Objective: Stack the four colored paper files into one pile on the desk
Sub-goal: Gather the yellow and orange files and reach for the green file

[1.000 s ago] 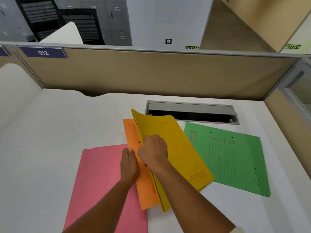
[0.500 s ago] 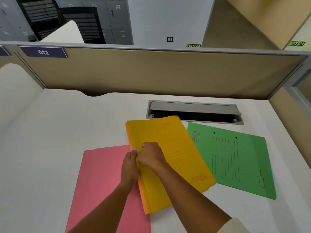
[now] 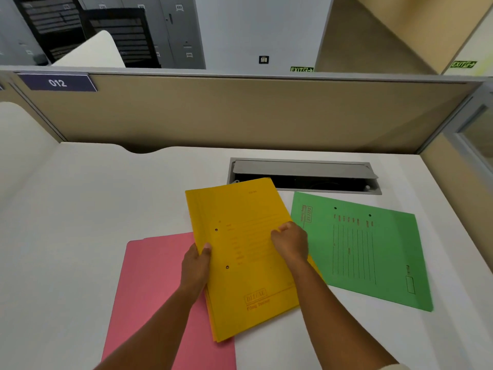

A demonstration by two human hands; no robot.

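Note:
A yellow file [image 3: 240, 263] lies in the middle of the white desk [image 3: 80, 209], covering the orange file, of which only a thin edge [image 3: 210, 320] shows at its lower left. My left hand [image 3: 197, 263] grips the yellow file's left edge, thumb on top. My right hand [image 3: 290, 243] holds its right edge with curled fingers. The pair overlaps the right side of a pink file [image 3: 154, 297] lying flat at the lower left. A green file [image 3: 368, 249] lies flat to the right, its left edge partly under the yellow one.
A grey cable tray [image 3: 304, 169] with its lid raised is set into the desk just behind the files. Beige partition walls [image 3: 240, 113] close off the back and right side. A curved white divider [image 3: 16, 145] rises at the left.
The yellow file came down flat onto the orange one and now hides it almost fully. My right hand moved from the left edge to the right edge; the pair shifted over the pink file.

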